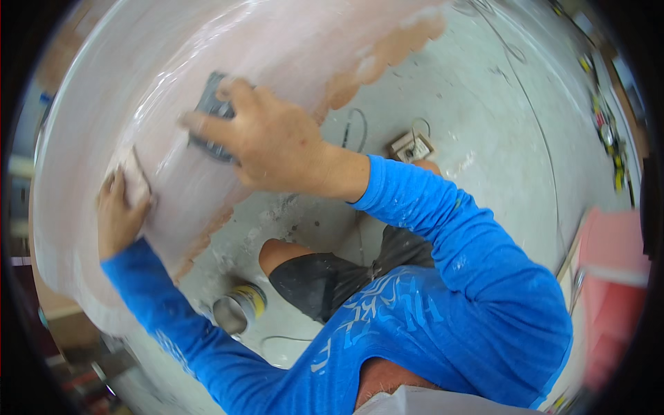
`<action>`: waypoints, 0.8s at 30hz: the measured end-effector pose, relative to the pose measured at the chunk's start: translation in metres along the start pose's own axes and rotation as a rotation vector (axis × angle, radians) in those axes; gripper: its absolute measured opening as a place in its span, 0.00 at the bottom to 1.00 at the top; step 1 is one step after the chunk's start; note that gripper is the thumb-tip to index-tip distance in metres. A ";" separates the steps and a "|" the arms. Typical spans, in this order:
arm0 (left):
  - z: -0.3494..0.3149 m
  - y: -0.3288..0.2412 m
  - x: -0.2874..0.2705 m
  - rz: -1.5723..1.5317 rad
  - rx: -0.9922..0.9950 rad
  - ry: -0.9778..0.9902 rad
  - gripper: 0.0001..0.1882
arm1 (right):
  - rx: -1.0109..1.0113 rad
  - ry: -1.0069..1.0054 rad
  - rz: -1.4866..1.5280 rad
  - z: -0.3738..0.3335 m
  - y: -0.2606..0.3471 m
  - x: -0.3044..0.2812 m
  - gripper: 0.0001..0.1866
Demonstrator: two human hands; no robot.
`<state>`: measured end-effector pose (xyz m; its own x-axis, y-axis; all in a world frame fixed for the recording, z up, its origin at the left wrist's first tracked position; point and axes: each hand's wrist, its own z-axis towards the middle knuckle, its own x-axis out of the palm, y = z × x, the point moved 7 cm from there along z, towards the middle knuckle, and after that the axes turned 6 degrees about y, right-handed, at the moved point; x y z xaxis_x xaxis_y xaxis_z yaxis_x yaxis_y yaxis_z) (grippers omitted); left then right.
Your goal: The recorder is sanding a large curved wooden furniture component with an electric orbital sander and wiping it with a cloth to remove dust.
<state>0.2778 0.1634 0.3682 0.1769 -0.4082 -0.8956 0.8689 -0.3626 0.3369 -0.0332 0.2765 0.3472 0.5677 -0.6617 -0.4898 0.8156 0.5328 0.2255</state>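
My right hand (270, 135) is closed over a dark grey hand sanding block (211, 100), its fingers spread across the back. The block is against a curved wall (277, 52) smeared with pale pink filler. Lower and to the left, my left hand (121, 211) rests at the same wall. Its fingers and thumb are around a flat, pale pinkish pad or folded cloth (138, 176); which of the two I cannot tell. Both hands look slightly blurred.
An open can (238, 309) with a yellow band stands on the pale floor by my knee. A small box (411, 147) with a cord sits farther off. A thin cable (543, 131) runs along the right. Red and pink sheeting (612, 263) is at far right.
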 end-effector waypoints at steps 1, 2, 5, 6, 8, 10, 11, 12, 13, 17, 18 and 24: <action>-0.008 -0.007 -0.004 -0.013 0.005 0.026 0.38 | -0.019 0.020 -0.019 -0.008 0.006 0.001 0.32; -0.011 -0.016 -0.007 -0.021 0.000 0.057 0.39 | -0.042 0.043 -0.029 -0.012 0.014 0.002 0.31; -0.020 -0.018 0.012 -0.173 0.109 -0.257 0.41 | -0.053 -0.062 -0.182 -0.007 -0.007 -0.018 0.30; -0.021 -0.023 0.015 -0.176 0.107 -0.242 0.41 | -0.041 -0.094 -0.163 -0.004 -0.026 -0.025 0.30; -0.004 -0.028 0.010 -0.141 0.033 -0.280 0.43 | 0.078 -0.086 -0.199 0.024 -0.075 -0.051 0.43; 0.009 -0.027 0.008 -0.160 0.053 -0.294 0.43 | 0.119 -0.094 -0.282 0.044 -0.132 -0.069 0.46; 0.015 -0.024 0.007 -0.185 0.061 -0.280 0.43 | 0.264 -0.113 -0.271 0.055 -0.161 -0.081 0.47; 0.021 -0.023 0.010 -0.207 0.068 -0.261 0.43 | 0.411 -0.133 -0.254 0.061 -0.186 -0.088 0.47; 0.028 -0.021 0.012 -0.210 0.077 -0.251 0.43 | 0.557 -0.155 -0.232 0.066 -0.205 -0.090 0.47; 0.050 -0.013 0.018 -0.163 -0.028 -0.225 0.45 | 0.919 0.006 0.018 0.084 -0.163 -0.069 0.47; 0.052 -0.009 0.021 -0.154 -0.058 -0.209 0.45 | 0.914 0.014 0.032 0.088 -0.177 -0.049 0.47; 0.059 -0.018 0.027 -0.150 -0.084 -0.307 0.41 | 0.266 -0.020 -0.232 0.074 -0.092 -0.004 0.42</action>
<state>0.2394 0.1096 0.3548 -0.0919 -0.5927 -0.8002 0.9120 -0.3728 0.1714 -0.1020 0.1912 0.3904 0.3641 -0.7607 -0.5373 0.9220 0.2128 0.3235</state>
